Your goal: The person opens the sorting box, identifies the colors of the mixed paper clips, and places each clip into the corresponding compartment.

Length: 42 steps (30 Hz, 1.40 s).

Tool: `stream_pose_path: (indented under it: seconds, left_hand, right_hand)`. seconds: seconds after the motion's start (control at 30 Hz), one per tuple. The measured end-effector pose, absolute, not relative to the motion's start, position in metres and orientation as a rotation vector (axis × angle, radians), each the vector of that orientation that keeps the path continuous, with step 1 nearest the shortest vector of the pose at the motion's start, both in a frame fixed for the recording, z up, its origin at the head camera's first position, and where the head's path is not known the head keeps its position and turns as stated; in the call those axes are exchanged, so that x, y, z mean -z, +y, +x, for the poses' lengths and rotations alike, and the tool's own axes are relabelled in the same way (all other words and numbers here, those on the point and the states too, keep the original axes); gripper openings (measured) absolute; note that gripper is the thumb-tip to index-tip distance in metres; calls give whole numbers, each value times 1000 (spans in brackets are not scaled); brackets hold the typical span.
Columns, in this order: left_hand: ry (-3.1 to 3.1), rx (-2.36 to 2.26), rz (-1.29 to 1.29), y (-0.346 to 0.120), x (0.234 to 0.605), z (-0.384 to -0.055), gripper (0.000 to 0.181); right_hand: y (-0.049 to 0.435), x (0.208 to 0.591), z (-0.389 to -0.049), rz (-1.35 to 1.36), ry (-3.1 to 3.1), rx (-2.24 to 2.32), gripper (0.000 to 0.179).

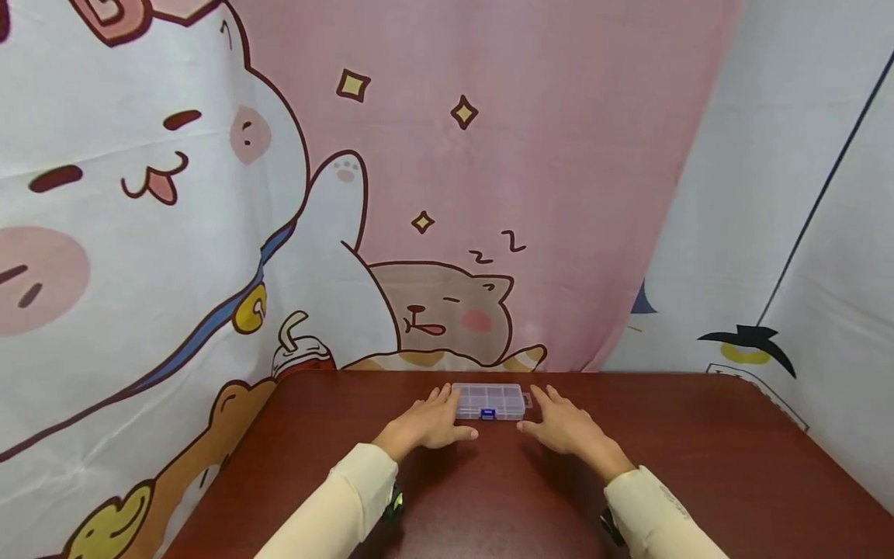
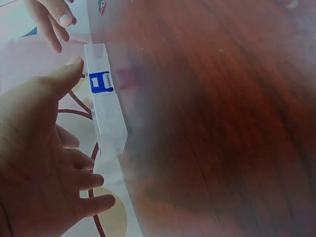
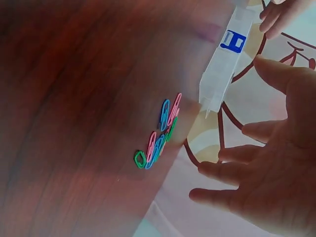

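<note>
A clear plastic compartment box (image 1: 503,396) with a blue latch (image 1: 488,414) lies near the table's far edge, its lid down. My left hand (image 1: 434,421) is at the box's left side, fingers spread and straight; whether the fingertips touch it I cannot tell. On the other side my right hand (image 1: 564,425) hovers with fingers extended, holding nothing. Several pink, blue and green paper clips (image 3: 158,145) lie in a loose group on the table, beyond the box's right end in the right wrist view. In the head view those clips cannot be made out.
The dark red-brown table (image 1: 482,489) has its far edge just behind the box. A cloth backdrop (image 1: 559,155) printed with cartoon animals hangs behind the table and along its left.
</note>
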<state>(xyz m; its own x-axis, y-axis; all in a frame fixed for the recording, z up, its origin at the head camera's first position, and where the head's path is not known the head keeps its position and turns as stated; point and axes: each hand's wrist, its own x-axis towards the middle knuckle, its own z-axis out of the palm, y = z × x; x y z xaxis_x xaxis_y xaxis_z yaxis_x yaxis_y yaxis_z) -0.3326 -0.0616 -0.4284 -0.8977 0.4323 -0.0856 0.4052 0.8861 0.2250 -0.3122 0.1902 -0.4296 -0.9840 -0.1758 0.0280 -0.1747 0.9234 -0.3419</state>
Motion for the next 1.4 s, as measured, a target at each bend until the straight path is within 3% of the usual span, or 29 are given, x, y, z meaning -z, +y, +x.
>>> stream_pose_path:
  seconds: [0.83,1.2,1.4]
  left_hand:
    - [3001,-183,655,-47,449,-361,83]
    - [3061,123,734,-41,454,-367,60]
    - [3075,153,739,-41,451,-371,59]
  right_hand:
    - [173,452,-350,-406,3051,612,75]
    - [166,460,-360,-453,3075,600,64]
    - [168,458,-364,-436,3078,636,63]
